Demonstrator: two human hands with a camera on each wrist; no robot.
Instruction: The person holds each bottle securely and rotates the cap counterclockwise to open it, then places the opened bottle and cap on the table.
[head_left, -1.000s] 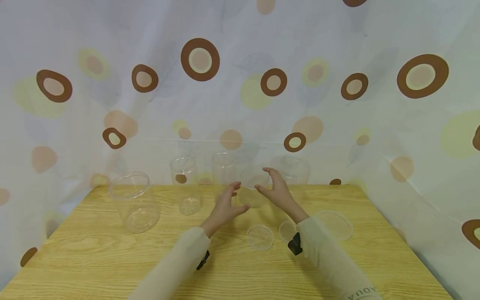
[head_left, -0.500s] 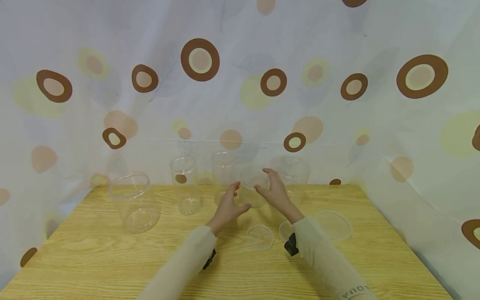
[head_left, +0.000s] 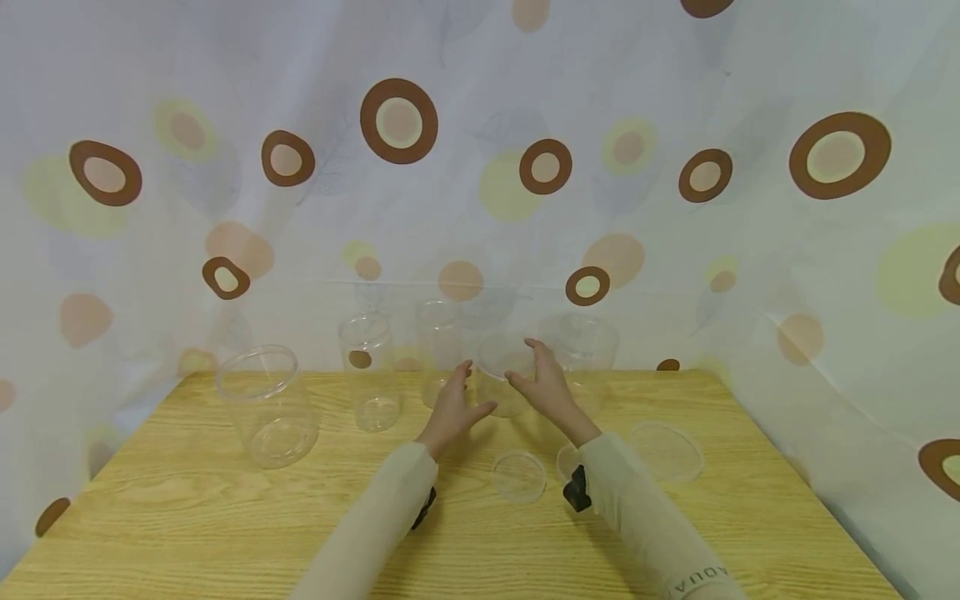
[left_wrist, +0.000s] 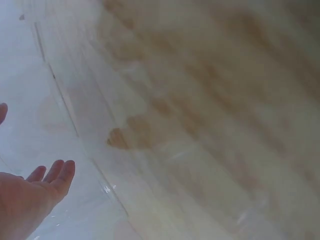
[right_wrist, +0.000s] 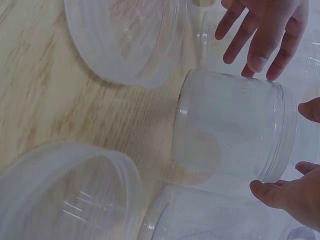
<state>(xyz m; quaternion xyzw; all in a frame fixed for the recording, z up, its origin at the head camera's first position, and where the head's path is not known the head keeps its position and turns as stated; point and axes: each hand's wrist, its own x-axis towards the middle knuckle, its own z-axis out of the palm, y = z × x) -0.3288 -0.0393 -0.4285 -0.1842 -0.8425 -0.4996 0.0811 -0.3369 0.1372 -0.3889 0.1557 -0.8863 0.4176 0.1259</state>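
A short, wide clear jar (head_left: 501,398) stands upright near the back of the table between my two hands. My left hand (head_left: 453,414) is on its left side with fingers extended and thumb apart, overlapping a tall narrow clear jar (head_left: 433,346) behind it. My right hand (head_left: 551,387) reaches over the short jar's right side, thumb and fingers spread. In the right wrist view, the left fingertips (right_wrist: 257,62) are right at the jar's wall, and the right fingers (right_wrist: 275,192) are by its rim. The left wrist view catches only part of the left hand (left_wrist: 37,197).
Another tall jar (head_left: 371,375) and a large wide jar (head_left: 270,404) stand to the left. A second wide jar (head_left: 592,346) is behind my right hand. Clear round lids lie in front: one in the middle (head_left: 520,477), a small lid (head_left: 567,461) partly hidden by the sleeve, a larger lid (head_left: 667,452).
My left hand has moved slightly right and then back left. The tall jar behind it stands slightly farther left. My right hand has shifted a little to the left.
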